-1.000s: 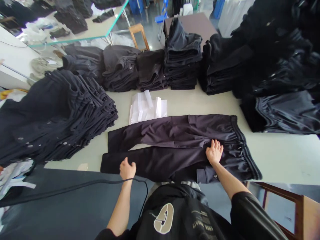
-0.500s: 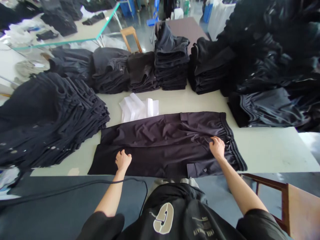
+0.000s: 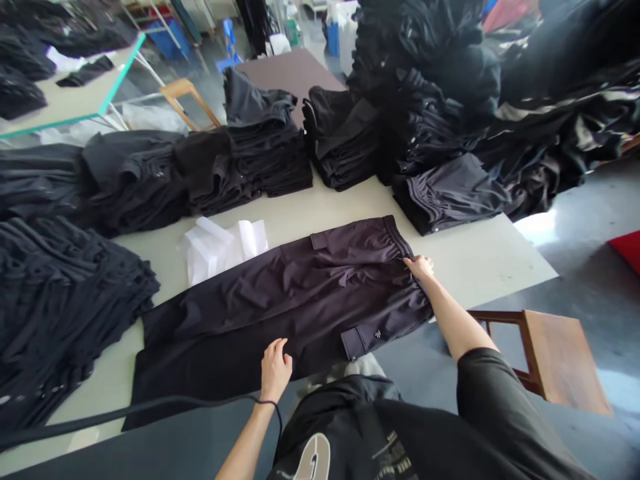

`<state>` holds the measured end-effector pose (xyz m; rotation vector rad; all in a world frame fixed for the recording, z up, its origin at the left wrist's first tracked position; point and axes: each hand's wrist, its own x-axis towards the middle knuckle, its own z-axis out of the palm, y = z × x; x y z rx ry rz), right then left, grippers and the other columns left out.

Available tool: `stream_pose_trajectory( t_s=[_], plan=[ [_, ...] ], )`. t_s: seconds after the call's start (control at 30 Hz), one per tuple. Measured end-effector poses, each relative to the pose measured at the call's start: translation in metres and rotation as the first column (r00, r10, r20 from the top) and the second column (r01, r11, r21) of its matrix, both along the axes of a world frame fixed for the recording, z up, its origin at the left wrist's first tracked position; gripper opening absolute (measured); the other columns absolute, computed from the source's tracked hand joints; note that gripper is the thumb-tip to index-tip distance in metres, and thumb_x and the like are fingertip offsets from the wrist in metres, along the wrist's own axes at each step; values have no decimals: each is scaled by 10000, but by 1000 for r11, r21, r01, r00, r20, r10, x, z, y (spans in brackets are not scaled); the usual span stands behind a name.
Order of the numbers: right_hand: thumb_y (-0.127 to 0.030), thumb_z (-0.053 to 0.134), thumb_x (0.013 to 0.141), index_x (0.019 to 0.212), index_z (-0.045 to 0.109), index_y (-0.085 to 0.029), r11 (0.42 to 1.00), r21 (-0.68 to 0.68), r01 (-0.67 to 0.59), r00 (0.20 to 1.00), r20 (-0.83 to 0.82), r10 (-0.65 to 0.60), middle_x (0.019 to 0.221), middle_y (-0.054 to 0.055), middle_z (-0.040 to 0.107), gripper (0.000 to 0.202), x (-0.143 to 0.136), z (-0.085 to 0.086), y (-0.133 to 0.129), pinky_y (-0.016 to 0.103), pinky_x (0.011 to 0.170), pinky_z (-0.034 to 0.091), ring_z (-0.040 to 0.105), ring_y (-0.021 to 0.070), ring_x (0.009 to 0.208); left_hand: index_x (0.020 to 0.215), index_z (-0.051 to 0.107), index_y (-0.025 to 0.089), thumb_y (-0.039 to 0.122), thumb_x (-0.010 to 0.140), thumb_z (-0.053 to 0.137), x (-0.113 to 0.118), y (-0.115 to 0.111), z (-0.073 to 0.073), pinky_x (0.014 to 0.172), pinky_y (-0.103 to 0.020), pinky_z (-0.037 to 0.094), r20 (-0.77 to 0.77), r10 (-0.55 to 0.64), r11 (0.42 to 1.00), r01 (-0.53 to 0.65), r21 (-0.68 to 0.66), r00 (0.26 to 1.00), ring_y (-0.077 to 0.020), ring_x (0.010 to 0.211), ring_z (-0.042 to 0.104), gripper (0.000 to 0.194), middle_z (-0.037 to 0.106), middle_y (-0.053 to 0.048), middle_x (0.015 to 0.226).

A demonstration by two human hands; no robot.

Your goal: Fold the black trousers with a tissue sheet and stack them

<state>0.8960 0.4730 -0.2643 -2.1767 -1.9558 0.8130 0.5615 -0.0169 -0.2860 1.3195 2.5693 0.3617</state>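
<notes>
A pair of black trousers (image 3: 300,287) lies flat across the table, its gathered waistband at the right and its leg ends at the left. My right hand (image 3: 420,267) is at the middle of the waistband, fingers bent onto its edge; the fingertips look pressed on the cloth. My left hand (image 3: 276,368) rests over the lower leg near the table's front edge, with its fingers slightly curled and apart and nothing in them. A cargo pocket flap (image 3: 361,341) with a small light mark sits on the near side.
Piles of dark garments (image 3: 65,293) stand at the left, with more stacks (image 3: 270,133) along the table's back. Folded trousers (image 3: 450,193) lie at the back right. White sheets (image 3: 220,247) are behind the trousers. A wooden stool (image 3: 565,360) stands at the right; a black cable crosses by my left wrist.
The view has turned to the right. My right hand has moved from the upper trousers to the waistband edge. My left hand has shifted right along the leg, towards the middle.
</notes>
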Motion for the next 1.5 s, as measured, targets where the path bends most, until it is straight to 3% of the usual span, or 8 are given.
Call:
stream_pose_trajectory(
  t_s=[0.13,0.4,0.6,0.83,1.0,1.27,1.37,1.5],
  plan=[
    [-458,644,880,1314,577,-102,994,-69,91,995,41,-88,1404,257,527,565,-8,0,6,517,1055,422,486,376,1312,1225,658,157,87,862,524,6,6,-2,927,-423,533,-66,9,998,-13,-58,998,-302,1117,620,394,628,-159,1275],
    [-197,652,800,862,684,-109,972,-227,-58,980,-198,13,731,62,676,112,10,10,20,285,723,477,631,207,786,1198,636,140,109,856,554,16,17,-2,871,-419,533,-150,47,994,-62,-95,988,-314,1104,608,353,606,-168,1230],
    [-206,601,855,962,689,-123,950,-272,-150,921,-387,35,798,46,734,161,20,13,18,258,696,513,644,177,732,1176,633,145,101,847,546,20,23,-1,866,-413,536,-178,90,989,-109,-100,980,-314,1096,617,343,608,-164,1208],
    [-354,604,916,1268,578,-102,990,-139,-25,971,-238,-9,1045,137,712,433,28,4,20,313,897,490,646,247,1003,1279,637,142,136,877,517,49,13,-6,1125,-485,448,-150,26,1000,-27,-6,988,-329,1297,563,420,591,-196,1378],
    [-366,616,882,1336,558,-103,983,-184,-22,986,-169,-9,910,90,717,528,85,2,-21,340,831,514,677,239,857,1490,540,214,234,904,554,90,-20,-23,1251,-531,314,-60,-254,967,251,-43,965,-322,1501,406,586,477,-145,1589],
    [-433,604,825,1579,385,-193,954,-34,-297,918,-286,276,1216,109,734,821,155,-13,-112,449,984,544,715,292,1067,1388,653,221,56,768,599,84,-14,-25,1175,-522,407,-192,-239,971,232,-62,952,-328,1317,588,644,628,-152,1430],
    [-396,613,805,1546,471,-263,906,61,-420,842,-347,414,1384,82,678,767,159,-8,-127,447,1082,507,648,302,1267,1352,668,201,46,746,607,75,-12,-20,1140,-512,435,-194,-290,956,294,-7,937,-325,1277,603,629,652,-144,1392],
    [-400,545,812,1216,741,-247,912,7,-411,827,-418,376,1094,70,788,474,158,4,-129,434,950,586,724,306,1103,1199,728,221,14,730,551,58,-21,-20,1100,-447,475,-167,-207,973,220,69,964,-285,1188,654,542,715,-103,1261]
  ],
)
